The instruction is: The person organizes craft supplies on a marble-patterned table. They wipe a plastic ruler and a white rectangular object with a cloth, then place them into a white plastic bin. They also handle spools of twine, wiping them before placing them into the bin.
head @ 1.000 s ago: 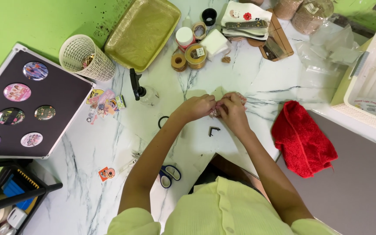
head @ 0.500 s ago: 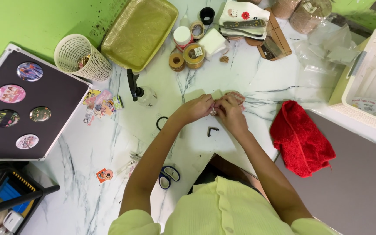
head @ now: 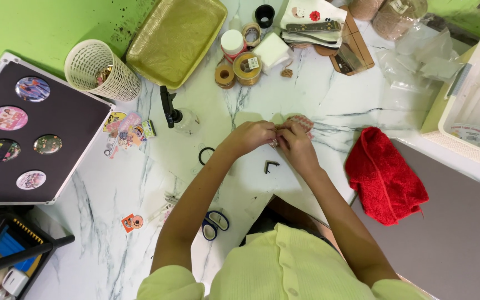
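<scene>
My left hand [head: 253,136] and my right hand [head: 294,141] meet over the white marble table [head: 112,183], fingertips pinched together on a small shiny piece [head: 274,143] between them. A small pinkish patterned piece [head: 299,120] peeks out just beyond my right hand's fingers. A small black angled clip [head: 270,165] lies on the table right below my hands, and a black ring [head: 205,156] lies to their left. Blue-handled scissors [head: 213,224] rest under my left forearm.
A gold tray [head: 176,39], a white mesh basket [head: 102,71], tape rolls [head: 239,68] and a black-handled tool [head: 168,105] sit beyond my hands. A black board with round badges [head: 23,133] lies left. A red cloth [head: 383,175] and a white bin [head: 476,105] are right. Stickers [head: 129,130] lie scattered.
Both hands stay pinched together at the same spot, fingers shifting only slightly on the small piece. The view has drifted a little.
</scene>
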